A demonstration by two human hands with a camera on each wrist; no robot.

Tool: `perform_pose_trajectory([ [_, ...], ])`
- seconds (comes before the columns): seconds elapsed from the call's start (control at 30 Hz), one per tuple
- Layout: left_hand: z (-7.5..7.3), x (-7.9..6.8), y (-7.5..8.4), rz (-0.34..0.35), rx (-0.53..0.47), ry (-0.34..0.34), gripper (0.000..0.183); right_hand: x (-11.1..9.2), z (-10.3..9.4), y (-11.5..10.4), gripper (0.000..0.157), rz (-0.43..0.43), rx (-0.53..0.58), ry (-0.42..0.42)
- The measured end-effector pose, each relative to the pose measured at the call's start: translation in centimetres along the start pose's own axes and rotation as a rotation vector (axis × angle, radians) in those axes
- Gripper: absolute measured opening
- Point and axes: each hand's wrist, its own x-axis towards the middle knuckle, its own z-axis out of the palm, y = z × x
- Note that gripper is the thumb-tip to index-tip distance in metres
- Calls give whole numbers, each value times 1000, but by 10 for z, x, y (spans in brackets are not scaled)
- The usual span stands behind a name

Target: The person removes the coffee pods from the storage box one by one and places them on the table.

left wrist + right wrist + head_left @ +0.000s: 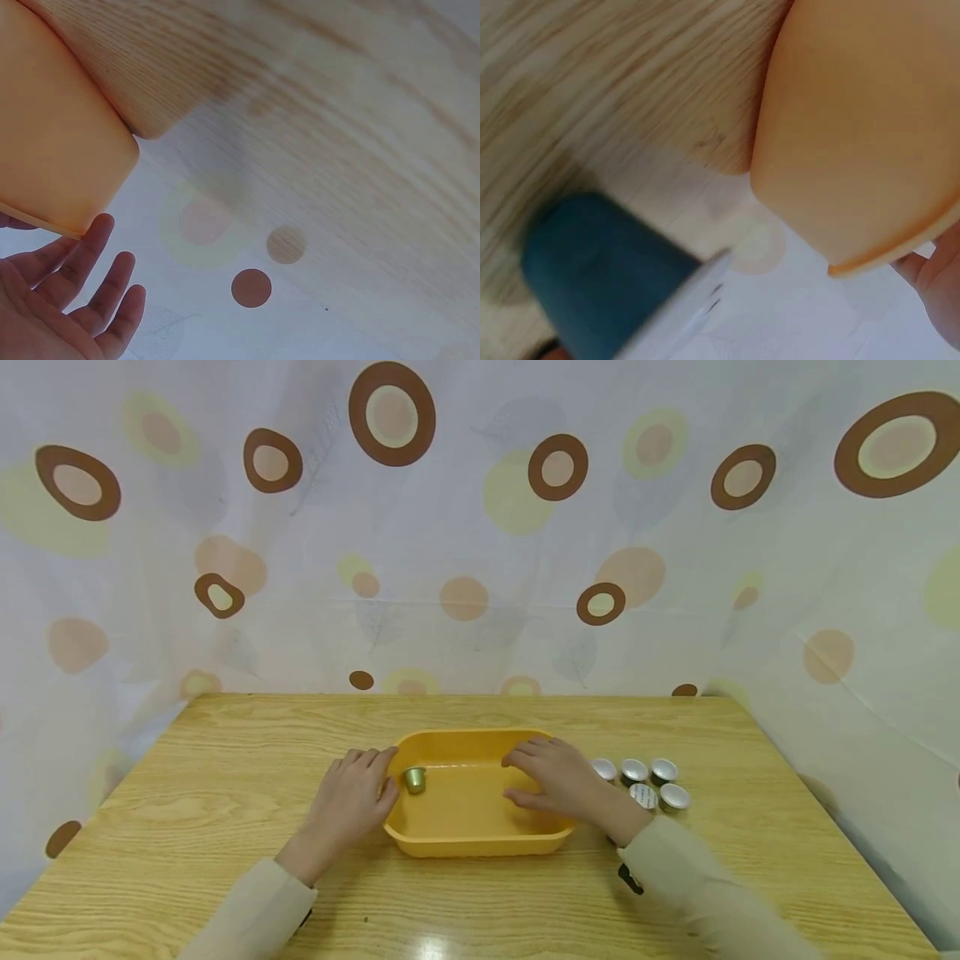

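An orange plastic tray (480, 847) stands on the wooden table. Its left rim is held by my left hand (351, 797), thumb towards the inside and fingers along the edge; the left wrist view shows those fingers (97, 232) at the rim's corner. Inside the tray, near the left wall, is one small green coffee capsule (415, 780). My right hand (558, 781) hovers over the tray's right end, thumb and fingers spread apart, with nothing visible between them. The right wrist view shows part of that hand (939, 285) beyond the rim.
Several coffee capsules with pale lids (673, 797) stand grouped right of the tray, partly behind the right forearm. One dark teal capsule (607, 270) looms close in the right wrist view. A patterned cloth (465, 527) hangs behind the wooden table (225, 760).
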Motion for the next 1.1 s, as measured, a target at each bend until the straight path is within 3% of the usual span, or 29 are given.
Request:
perform_pose_trajectory([
  [0.7, -2, -1, 1, -2, -4, -15, 38, 42, 7, -31, 39, 92, 66, -161],
  [1.1, -2, -1, 1, 17, 11, 9, 38, 63, 9, -46, 40, 99, -17, -232],
])
